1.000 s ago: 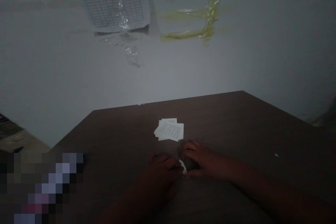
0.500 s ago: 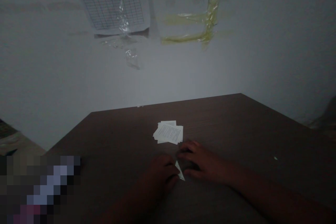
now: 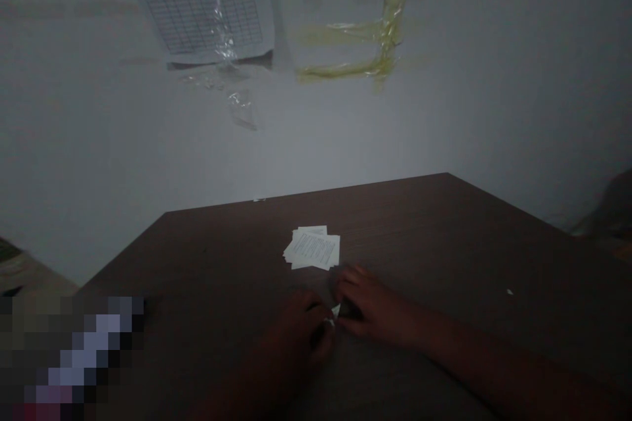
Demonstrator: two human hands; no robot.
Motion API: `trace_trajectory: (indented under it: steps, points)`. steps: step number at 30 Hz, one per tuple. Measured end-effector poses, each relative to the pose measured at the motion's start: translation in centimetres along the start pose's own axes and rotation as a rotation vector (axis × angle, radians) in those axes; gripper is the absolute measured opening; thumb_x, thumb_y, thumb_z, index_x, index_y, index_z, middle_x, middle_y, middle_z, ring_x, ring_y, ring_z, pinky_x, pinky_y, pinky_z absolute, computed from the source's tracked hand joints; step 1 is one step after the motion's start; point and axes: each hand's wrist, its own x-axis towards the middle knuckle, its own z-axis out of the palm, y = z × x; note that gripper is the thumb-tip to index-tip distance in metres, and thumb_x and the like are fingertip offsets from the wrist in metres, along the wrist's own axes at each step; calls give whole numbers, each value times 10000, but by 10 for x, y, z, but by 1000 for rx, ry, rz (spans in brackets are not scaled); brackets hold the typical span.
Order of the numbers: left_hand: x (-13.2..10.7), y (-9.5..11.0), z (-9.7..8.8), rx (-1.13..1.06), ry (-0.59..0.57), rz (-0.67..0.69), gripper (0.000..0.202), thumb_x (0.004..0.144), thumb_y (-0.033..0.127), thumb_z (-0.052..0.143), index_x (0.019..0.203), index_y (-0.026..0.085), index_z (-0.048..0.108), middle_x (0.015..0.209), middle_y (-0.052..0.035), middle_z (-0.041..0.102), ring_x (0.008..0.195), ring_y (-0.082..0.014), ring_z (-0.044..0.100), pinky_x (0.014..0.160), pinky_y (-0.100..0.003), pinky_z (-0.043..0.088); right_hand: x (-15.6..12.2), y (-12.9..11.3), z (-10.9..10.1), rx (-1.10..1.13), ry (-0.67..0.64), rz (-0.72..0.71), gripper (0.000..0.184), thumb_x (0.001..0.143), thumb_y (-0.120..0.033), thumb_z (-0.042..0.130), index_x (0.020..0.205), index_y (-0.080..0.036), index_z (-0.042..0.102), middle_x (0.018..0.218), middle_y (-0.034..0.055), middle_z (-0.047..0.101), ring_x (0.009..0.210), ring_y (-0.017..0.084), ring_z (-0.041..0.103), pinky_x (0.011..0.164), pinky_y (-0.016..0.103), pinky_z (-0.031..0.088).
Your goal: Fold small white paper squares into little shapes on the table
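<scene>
The left hand is pinching paper; whether the right hand is gripping, I cannot tell. Uneven tugging would be risking tears.

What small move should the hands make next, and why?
Perhaps ease the right hand slightly away from the small white paper to check its shape: only a sliver shows between that hand and the left hand, and the rest seems covered.

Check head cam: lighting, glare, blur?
Head view: dim overall, wall brighter than the table; head view: glints on clear tape and yellow tape; head view: left hand and right hand dark, soft, paper piece between them hard to make out; head view: pixelated patch, lower left.
</scene>
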Motion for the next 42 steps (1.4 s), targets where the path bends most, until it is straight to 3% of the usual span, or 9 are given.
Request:
trace_trajectory:
  steps: [4, 10, 17, 22, 29, 42]
  points:
    - [1, 0, -2, -32, -50, -29, 225, 1068, 229, 937, 1282, 295, 917, 1377, -76, 860, 1255, -306, 837, 1149, -415, 729, -1, -5, 1, 56, 56, 0, 228, 1096, -274, 968, 1111, -275, 740, 1283, 90, 839, 1235, 334, 781, 1213, 558, 648]
    - [3, 11, -14, -101, -103, -76, 189, 1092, 139, 844, 1229, 268, 859, 1375, -60, 844, 1213, -267, 861, 1123, -360, 717, 1, -5, 3, 121, 34, 63, 247, 1079, -222, 970, 1055, -266, 728, 1170, 44, 835, 1218, 308, 774, 1208, 520, 612]
    - [9, 11, -22, -216, 28, -93, 123, 1058, 185, 799, 1137, 279, 786, 1205, -35, 845, 1012, -247, 820, 964, -335, 700, 0, -3, 14, 223, 111, 71, 230, 1077, -196, 932, 1047, -283, 721, 1121, 25, 841, 1161, 300, 784, 1180, 515, 596]
    - [11, 6, -17, -323, 168, -81, 180, 1005, 216, 830, 1172, 284, 836, 1100, -26, 855, 977, -259, 831, 920, -351, 700, 0, -5, 18, 464, 172, 126, 163, 1055, -233, 928, 1052, -284, 773, 1093, 16, 845, 1068, 275, 795, 1001, 420, 626]
    - [16, 8, -20, -439, 198, -35, 113, 1062, 259, 835, 1160, 267, 890, 1149, -67, 922, 1017, -279, 880, 972, -401, 760, 3, -8, 25, 694, 230, 186, 150, 1033, -263, 954, 1021, -281, 805, 1042, 7, 867, 1038, 264, 835, 1003, 414, 671]
    - [14, 5, -17, -392, 122, -95, 213, 1066, 198, 826, 1225, 283, 940, 1270, -76, 972, 1206, -321, 936, 1128, -444, 763, 3, -8, 24, 645, 203, 220, 100, 1066, -300, 924, 1020, -276, 839, 1016, 13, 878, 997, 255, 824, 977, 401, 653]
